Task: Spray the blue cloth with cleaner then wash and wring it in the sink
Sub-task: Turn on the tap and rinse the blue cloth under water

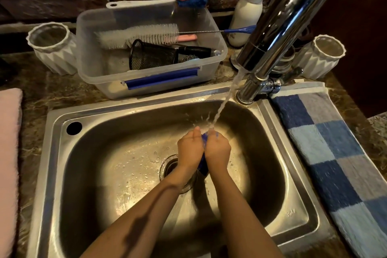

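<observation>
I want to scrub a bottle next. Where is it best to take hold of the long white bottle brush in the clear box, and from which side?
Judging by its pose, grip the bottle brush by its blue handle, coming from the right. The brush lies across the clear box, and its thin wire stem carries the handle out past the right wall, beside the white pump bottle. The bristle end sits inside, above other tools.

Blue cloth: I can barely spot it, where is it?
Head view: the blue cloth is bunched between the left hand and right hand, under the tap's stream, over the sink.
</observation>
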Demonstrator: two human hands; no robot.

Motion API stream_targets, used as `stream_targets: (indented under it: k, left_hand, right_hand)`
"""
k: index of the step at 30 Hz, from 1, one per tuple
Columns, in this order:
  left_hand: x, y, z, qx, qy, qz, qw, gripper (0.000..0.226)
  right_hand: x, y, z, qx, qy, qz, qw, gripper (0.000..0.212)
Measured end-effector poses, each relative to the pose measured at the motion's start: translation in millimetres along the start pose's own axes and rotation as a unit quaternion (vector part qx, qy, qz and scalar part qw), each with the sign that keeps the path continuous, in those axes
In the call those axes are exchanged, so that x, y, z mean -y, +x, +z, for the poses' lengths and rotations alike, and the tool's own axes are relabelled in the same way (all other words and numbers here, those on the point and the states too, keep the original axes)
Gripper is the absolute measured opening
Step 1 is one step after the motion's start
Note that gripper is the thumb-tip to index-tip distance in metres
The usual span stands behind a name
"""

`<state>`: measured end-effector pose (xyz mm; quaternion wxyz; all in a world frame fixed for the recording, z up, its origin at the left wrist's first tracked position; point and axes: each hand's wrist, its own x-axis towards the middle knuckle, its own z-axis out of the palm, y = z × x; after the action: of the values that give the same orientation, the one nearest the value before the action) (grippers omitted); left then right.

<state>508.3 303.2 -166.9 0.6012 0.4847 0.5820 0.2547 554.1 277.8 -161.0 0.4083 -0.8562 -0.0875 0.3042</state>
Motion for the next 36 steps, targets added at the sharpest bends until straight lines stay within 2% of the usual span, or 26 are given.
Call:
stream_targets:
  k: [2, 4, 5, 7, 9, 11, 12, 13, 14, 16, 17, 19, 21, 24, 26, 27, 29, 31, 33, 36]
  left_hand:
    - [1, -1, 0, 0.018, 0.000, 0.002, 1.000, 0.036]
    - [0, -1, -3, 0.043, -0.054, -0.020, 0.997, 0.030]
    - [0, -1, -5, 0.053, -0.090, -0.037, 0.994, 0.026]
    - [2, 2, -13, 0.071, -0.167, -0.068, 0.981, 0.020]
    - [4, 3, -20, 0.098, -0.254, -0.097, 0.957, 0.017]
    - [5, 4, -23, 0.128, -0.322, -0.123, 0.930, 0.016]
    - [5, 4, -24, 0.140, -0.354, -0.137, 0.915, 0.015]
    - [4, 5, -25, 0.149, -0.383, -0.149, 0.899, 0.014]
    - [4, 7, -28, 0.154, -0.409, -0.157, 0.885, 0.014]
    - [8, 11, -34, 0.153, -0.456, -0.174, 0.859, 0.017]
    - [10, 12, -35, 0.151, -0.473, -0.186, 0.848, 0.019]
    - [13, 10, -32, 0.159, -0.478, -0.214, 0.837, 0.024]
    - [15, 7, -24, 0.188, -0.442, -0.253, 0.840, 0.036]
    - [18, 9, -23, 0.224, -0.393, -0.289, 0.844, 0.054]
    - [18, 12, -29, 0.246, -0.368, -0.273, 0.854, 0.050]
    - [17, 13, -32, 0.250, -0.337, -0.255, 0.871, 0.040]
    - [17, 19, -36, 0.231, -0.271, -0.214, 0.910, 0.022]
    - [16, 27, -38, 0.218, -0.249, -0.181, 0.926, 0.030]
    - [15, 32, -39, 0.212, -0.267, -0.176, 0.923, 0.039]
    - [15, 33, -40, 0.203, -0.301, -0.192, 0.912, 0.038]
  right_hand:
    - [-1, 3, -1, 0.029, 0.100, 0.047, 0.993, 0.039]
    - [4, 6, -7, 0.077, 0.191, 0.086, 0.975, 0.036]
    - [8, 7, -12, 0.108, 0.198, 0.088, 0.970, 0.034]
    - [11, 12, -19, 0.165, 0.140, 0.061, 0.974, 0.040]
    - [6, 18, -20, 0.184, 0.073, 0.007, 0.980, 0.045]
    - [-1, 14, -22, 0.201, 0.009, -0.045, 0.979, 0.068]
    - [-4, 11, -24, 0.204, 0.000, -0.050, 0.978, 0.081]
    - [-7, 12, -25, 0.201, 0.013, -0.056, 0.978, 0.085]
    - [-8, 12, -28, 0.189, 0.040, -0.059, 0.979, 0.077]
    - [-9, 13, -35, 0.173, 0.101, -0.060, 0.978, 0.044]
    - [-10, 15, -36, 0.171, 0.115, -0.061, 0.977, 0.036]
    - [-9, 12, -39, 0.170, 0.138, -0.063, 0.974, 0.034]
    - [-4, 6, -37, 0.189, 0.137, -0.073, 0.970, 0.036]
    - [7, 0, -41, 0.191, 0.038, -0.140, 0.971, 0.039]
    - [6, 5, -47, 0.149, -0.007, -0.183, 0.972, 0.040]
    - [3, 8, -51, 0.130, -0.015, -0.184, 0.974, 0.040]
    - [-2, 12, -57, 0.114, -0.018, -0.167, 0.979, 0.039]
    - [-6, 13, -61, 0.116, 0.008, -0.147, 0.982, 0.037]
    - [-6, 11, -64, 0.124, 0.065, -0.108, 0.984, 0.037]
    - [-5, 11, -67, 0.134, 0.104, -0.071, 0.983, 0.036]
